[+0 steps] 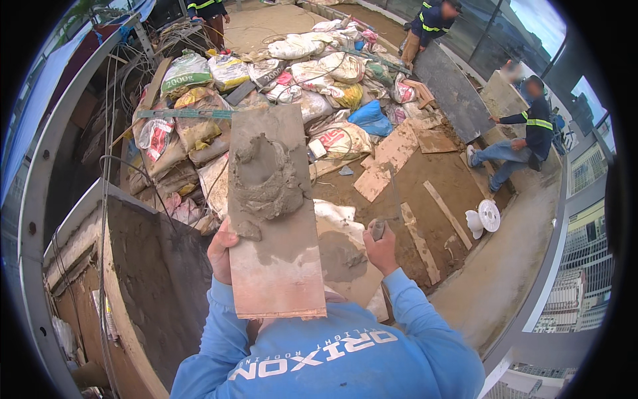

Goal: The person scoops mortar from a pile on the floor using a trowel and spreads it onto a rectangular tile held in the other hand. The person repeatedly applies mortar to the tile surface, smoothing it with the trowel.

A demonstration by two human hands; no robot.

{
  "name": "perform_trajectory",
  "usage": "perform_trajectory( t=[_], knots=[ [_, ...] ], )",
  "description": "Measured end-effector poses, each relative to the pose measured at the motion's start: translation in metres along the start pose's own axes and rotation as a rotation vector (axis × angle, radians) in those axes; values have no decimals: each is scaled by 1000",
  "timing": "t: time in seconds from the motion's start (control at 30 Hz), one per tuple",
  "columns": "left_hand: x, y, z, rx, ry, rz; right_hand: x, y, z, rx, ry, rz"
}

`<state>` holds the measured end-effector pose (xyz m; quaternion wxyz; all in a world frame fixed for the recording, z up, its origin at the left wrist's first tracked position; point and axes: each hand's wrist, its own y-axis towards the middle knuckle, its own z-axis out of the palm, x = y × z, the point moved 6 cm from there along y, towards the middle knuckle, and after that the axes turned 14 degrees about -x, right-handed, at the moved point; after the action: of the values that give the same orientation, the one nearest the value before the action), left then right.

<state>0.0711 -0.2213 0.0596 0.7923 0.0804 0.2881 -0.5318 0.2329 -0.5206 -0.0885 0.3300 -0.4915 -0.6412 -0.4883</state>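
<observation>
My left hand (223, 251) grips the left edge of a long wooden board (286, 286), its fingers partly hidden behind it. A heap of wet grey mortar (269, 179) lies on the board's upper half, with a smaller lump near my thumb. To the right of the board, my right hand (381, 249) is closed round the grey handle of a trowel (378, 230). Its thin blade seems to be seen edge-on and is hard to make out. Below the hands, a mortar-smeared sheet (352, 282) is partly hidden by the board.
Stacked filled sacks (299, 76) spread ahead. Loose planks (392, 156) and a white spool (488, 215) lie on the right. A wooden-edged box (149, 279) stands at left. One co-worker (531, 130) touches a large dark panel (455, 93); others stand farther back.
</observation>
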Motion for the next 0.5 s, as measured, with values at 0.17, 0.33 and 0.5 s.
perform_trajectory(
  t=[0.17, 0.33, 0.5],
  knots=[
    [-27, -21, -26, -92, -6, 166, 71, 4, 68, 403, 461, 337],
    [-60, -59, -73, -221, -5, 263, 139, 0, 135, 1033, 710, 530],
    [-83, -99, -109, -289, -135, 307, 187, -10, 217, 1115, 292, 132]
  ],
)
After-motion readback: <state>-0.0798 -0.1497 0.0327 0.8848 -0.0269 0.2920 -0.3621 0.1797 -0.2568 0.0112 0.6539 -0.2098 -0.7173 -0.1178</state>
